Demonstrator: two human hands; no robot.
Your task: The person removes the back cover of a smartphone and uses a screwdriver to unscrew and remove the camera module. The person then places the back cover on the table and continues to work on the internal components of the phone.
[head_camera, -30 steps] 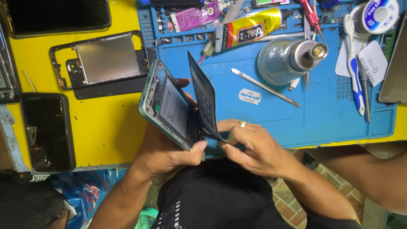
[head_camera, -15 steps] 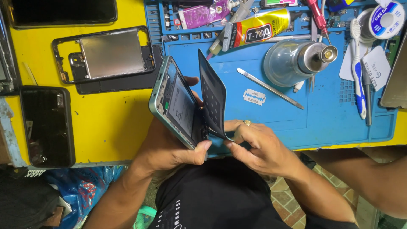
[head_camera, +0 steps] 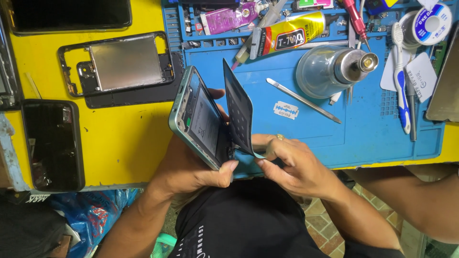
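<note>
My left hand (head_camera: pixel 191 172) grips the teal-framed body of an opened phone (head_camera: pixel 198 119), tilted up over the table's front edge, its battery and inner parts showing. My right hand (head_camera: pixel 291 167) pinches the lower end of the phone's dark screen panel (head_camera: pixel 239 112), which stands swung away from the body like an open book, still joined at the bottom. There is a ring on one finger of my right hand.
The blue work mat (head_camera: pixel 373 129) holds a razor blade (head_camera: pixel 286 110), a metal pry tool (head_camera: pixel 303 100), a metal burner bottle (head_camera: pixel 332 69), a glue tube (head_camera: pixel 287 33) and a toothbrush (head_camera: pixel 400 91). The yellow table (head_camera: pixel 119 138) carries a stripped phone frame (head_camera: pixel 119 67) and a dark phone (head_camera: pixel 52 143).
The screen panel has swung a little further away from the phone body. Both hands keep their hold and have hardly shifted.
</note>
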